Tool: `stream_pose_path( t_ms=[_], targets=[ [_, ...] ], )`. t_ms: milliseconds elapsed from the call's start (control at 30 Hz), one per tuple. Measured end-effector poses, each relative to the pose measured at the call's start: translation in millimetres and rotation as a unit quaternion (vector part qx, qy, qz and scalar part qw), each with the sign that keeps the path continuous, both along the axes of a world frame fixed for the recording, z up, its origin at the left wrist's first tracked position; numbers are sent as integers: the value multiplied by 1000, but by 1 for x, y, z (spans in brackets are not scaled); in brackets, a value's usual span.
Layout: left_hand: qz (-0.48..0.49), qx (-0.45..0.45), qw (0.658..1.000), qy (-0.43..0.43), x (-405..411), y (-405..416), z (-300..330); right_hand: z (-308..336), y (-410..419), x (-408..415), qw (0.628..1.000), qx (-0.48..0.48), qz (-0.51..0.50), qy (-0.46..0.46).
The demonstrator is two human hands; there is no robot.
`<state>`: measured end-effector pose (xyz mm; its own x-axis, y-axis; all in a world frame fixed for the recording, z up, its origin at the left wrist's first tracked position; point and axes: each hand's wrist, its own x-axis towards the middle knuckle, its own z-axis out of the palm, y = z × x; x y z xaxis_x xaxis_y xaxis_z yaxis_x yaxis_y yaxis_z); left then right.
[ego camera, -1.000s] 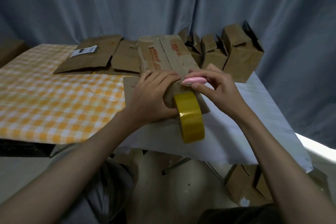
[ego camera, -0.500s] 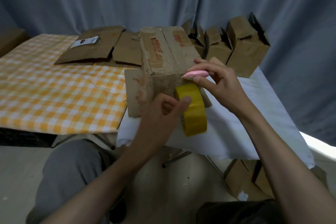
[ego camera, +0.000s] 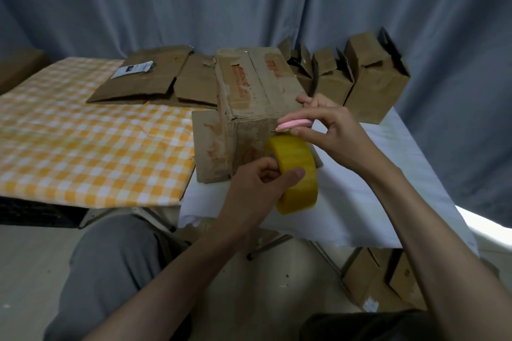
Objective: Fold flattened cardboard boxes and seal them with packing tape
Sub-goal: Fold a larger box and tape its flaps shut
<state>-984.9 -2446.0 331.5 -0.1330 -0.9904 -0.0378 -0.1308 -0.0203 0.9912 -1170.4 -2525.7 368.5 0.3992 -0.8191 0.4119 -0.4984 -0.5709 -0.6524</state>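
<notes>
Fingers of the left hand (ego camera: 257,183) curl round the yellow tape roll (ego camera: 295,174), thumb across its face, forearm reaching up from below. That roll looks stiff and light, best gripped through its core. The right hand (ego camera: 329,130) pinches a pink cutter (ego camera: 294,124) just above the roll, wrist cocked inward, against the near end of the folded cardboard box (ego camera: 257,108). Worn, soft-cornered board, it sits at the near edge of the white-covered table (ego camera: 374,207).

Light: dim, soft, even; bright patch on the floor (ego camera: 487,225) at right edge.
Shadows: faint, diffuse under the table (ego camera: 360,202).
Glare: none strong.
Sharpness: soft throughout, slight motion blur.
Distortion: wide-angle stretch toward the frame corners.
</notes>
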Motion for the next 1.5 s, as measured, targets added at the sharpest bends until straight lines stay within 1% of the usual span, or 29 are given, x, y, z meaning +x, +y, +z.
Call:
stream_pose_path(
  t_ms=[300, 433, 567, 633, 700, 767, 800, 833, 867, 900, 933, 1000, 1033, 1133, 1200, 1233, 1267, 1300, 1333, 1367, 1400, 1433, 1467, 1500],
  targets=[
    [-3, 3, 1000, 5, 1, -1, 2, 12, 2, 3, 997, -21, -11, 77],
    [-12, 2, 1000, 4, 2, -1, 3, 17, 4, -6, 999, -7, -20, 39],
    [-15, 4, 1000, 2, 3, -1, 1, 13, 1, -14, 999, -2, -43, 19],
    [-18, 6, 1000, 12, 3, 2, -1, 12, 3, -15, 998, 2, -60, -15],
    [-17, 10, 1000, 17, 3, 3, -4, 11, 8, -11, 993, -10, -74, -96],
    [-17, 16, 1000, 19, 3, 4, -5, 8, 15, -9, 970, -35, -118, -211],
    [-20, 16, 999, 21, 3, 4, -6, 5, 17, -12, 952, -55, -162, -254],
    [-24, 15, 999, 27, 3, 4, -7, -1, 17, -17, 934, -67, -220, -273],
    [-27, 13, 999, 34, 3, 5, -8, -11, 17, -24, 919, -55, -282, -269],
    [-31, 10, 999, 38, 3, 6, -8, -25, 15, -33, 910, -16, -335, -246],
    [-36, 5, 999, 38, 2, 6, -8, -40, 14, -42, 903, 44, -370, -213],
    [-46, -2, 998, 37, 1, 8, -9, -74, 13, -55, 896, 150, -397, -127],
    [-52, -6, 998, 34, 0, 9, -10, -90, 14, -61, 895, 175, -401, -83],
    [-79, -26, 996, 15, -4, 11, -14, -115, 20, -68, 889, 210, -407, 6],
    [-97, -43, 994, 1, -8, 11, -16, -114, 22, -67, 883, 180, -428, 68],
    [-102, -53, 993, -7, -11, 10, -17, -109, 25, -65, 884, 144, -439, 71],
    [-108, -62, 992, -16, -14, 8, -18, -99, 30, -62, 895, 117, -429, 13],
    [-116, -70, 991, -23, -17, 6, -19, -88, 39, -57, 906, 128, -391, -93],
    [-123, -78, 989, -30, -21, 4, -20, -76, 49, -50, 908, 173, -329, -194],
    [-130, -86, 987, -38, -26, 2, -21, -67, 60, -46, 901, 226, -257, -267],
    [-134, -94, 985, -49, -31, -1, -21, -63, 69, -45, 893, 268, -194, -306],
    [-136, -103, 983, -62, -37, -5, -21, -60, 77, -43, 892, 290, -146, -314],
    [-139, -114, 981, -76, -41, -10, -20, -59, 81, -43, 895, 292, -117, -317],
    [-146, -127, 977, -94, -45, -16, -19, -59, 84, -42, 899, 282, -110, -317]
  ],
)
